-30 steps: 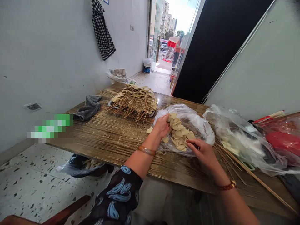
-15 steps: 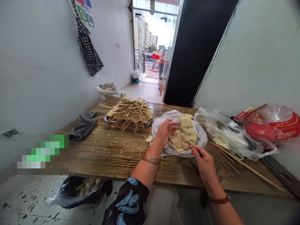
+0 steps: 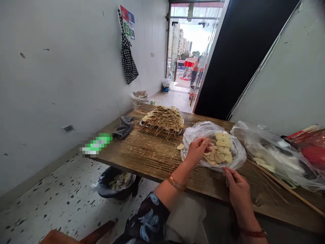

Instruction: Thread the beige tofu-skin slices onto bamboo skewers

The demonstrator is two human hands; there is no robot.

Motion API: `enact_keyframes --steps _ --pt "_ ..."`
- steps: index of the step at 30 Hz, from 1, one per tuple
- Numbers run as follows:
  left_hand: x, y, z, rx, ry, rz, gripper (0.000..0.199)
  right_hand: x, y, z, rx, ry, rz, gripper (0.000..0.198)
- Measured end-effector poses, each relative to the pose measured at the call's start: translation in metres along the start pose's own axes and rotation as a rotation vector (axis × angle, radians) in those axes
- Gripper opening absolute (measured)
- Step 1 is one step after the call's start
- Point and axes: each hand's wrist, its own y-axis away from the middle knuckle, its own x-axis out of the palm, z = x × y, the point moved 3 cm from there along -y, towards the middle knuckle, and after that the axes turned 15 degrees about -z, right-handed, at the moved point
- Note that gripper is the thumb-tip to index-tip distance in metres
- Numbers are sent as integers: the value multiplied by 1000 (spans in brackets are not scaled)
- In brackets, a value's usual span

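Note:
My right hand (image 3: 236, 183) pinches the lower end of a skewer at the near edge of a clear plastic bag (image 3: 191, 134). A row of thin, pale yellow slices (image 3: 223, 147) is threaded along that skewer, pointing away from me over the bag. My left hand (image 3: 199, 149) is just left of the row, its fingers curled together above loose beige slices (image 3: 219, 156) on the bag. Whether a slice is between those fingers is hidden. To the left, a heap of loaded skewers (image 3: 164, 118) lies on a tray, sticks toward me.
One loose slice (image 3: 180, 146) lies on the wooden table (image 3: 149, 156). Bare bamboo sticks (image 3: 269, 178) and another plastic bag (image 3: 269, 145) are at the right. A grey cloth (image 3: 123, 127) is at the left. A lined bin (image 3: 114, 191) stands below the table edge.
The view has swung left, so things appear further right. My left hand has gone from spread fingers to curled ones, lower by the loose slices. My right hand still holds the skewer.

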Motion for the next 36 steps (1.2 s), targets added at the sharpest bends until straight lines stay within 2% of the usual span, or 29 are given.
enact_keyframes --steps 1,4,7,9,11,14,17,19,21,25,27,29,32,36 --pt "-12 12 -2 30 -47 -16 29 0 4 0 67 -22 2 49" --pt "-58 48 -8 74 -183 -85 30 3 23 8 131 -33 138 46" --pt "-113 71 -17 84 -267 -288 28 13 45 23 61 34 331 38" --pt "-142 79 -26 94 -283 -405 30 28 62 34 -9 66 488 31" --pt "-162 84 -34 128 -312 -474 32 50 77 43 -69 71 605 26" --pt "-175 86 -43 156 -350 -496 34 88 97 55 -118 32 714 24" --pt "-177 85 -47 141 -350 -512 36 120 108 60 -45 -26 761 21" --pt "-177 84 -48 140 -349 -519 38 130 110 61 93 -85 757 21" --pt "-178 82 -49 148 -366 -513 38 128 109 59 216 -166 735 25" --pt "-174 73 -45 142 -472 -429 36 104 99 55 368 -347 612 30" --pt "-165 64 -44 177 -592 -310 33 93 89 54 431 -418 534 30" --pt "-148 51 -45 304 -759 -156 28 88 75 55 467 -466 464 29" --pt "-113 20 -48 559 -957 59 23 89 53 58 541 -509 367 33" --pt "-64 -34 -38 700 -1124 347 24 98 31 64 604 -551 284 39"
